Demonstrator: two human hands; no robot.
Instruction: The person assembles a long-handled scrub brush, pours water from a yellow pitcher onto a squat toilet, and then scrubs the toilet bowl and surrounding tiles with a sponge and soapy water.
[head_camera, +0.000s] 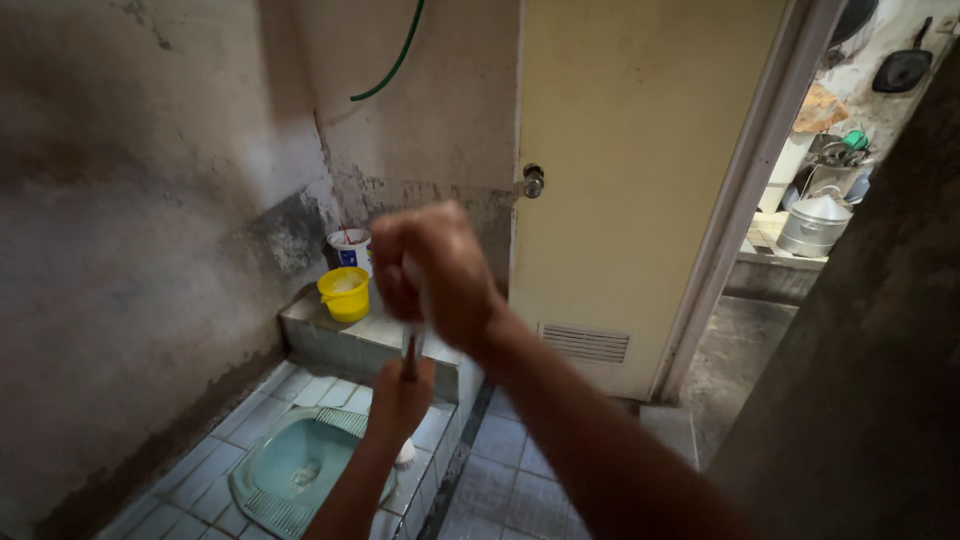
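Stained walls and a cream door (630, 180) frame a tiled squat toilet (290, 465). Both hands are clamped on 1 brush handle (410, 350): right hand (435, 270) high, left hand (400, 395) lower (its white head (405, 455) sits at the pan's rim). Nearby, a yellow dipper (345, 293) rests on the ledge (380, 330).

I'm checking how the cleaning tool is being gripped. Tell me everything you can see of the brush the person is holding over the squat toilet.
The brush is mostly hidden by the hands. A thin, pale handle stands nearly upright; the right hand wraps its top, the left hand grips it lower down. Between them a short stretch of handle shows. Below the left hand a white, rounded head peeks out, beside the rim of the green squat toilet. Its material looks like plastic, though motion blur leaves that unclear.
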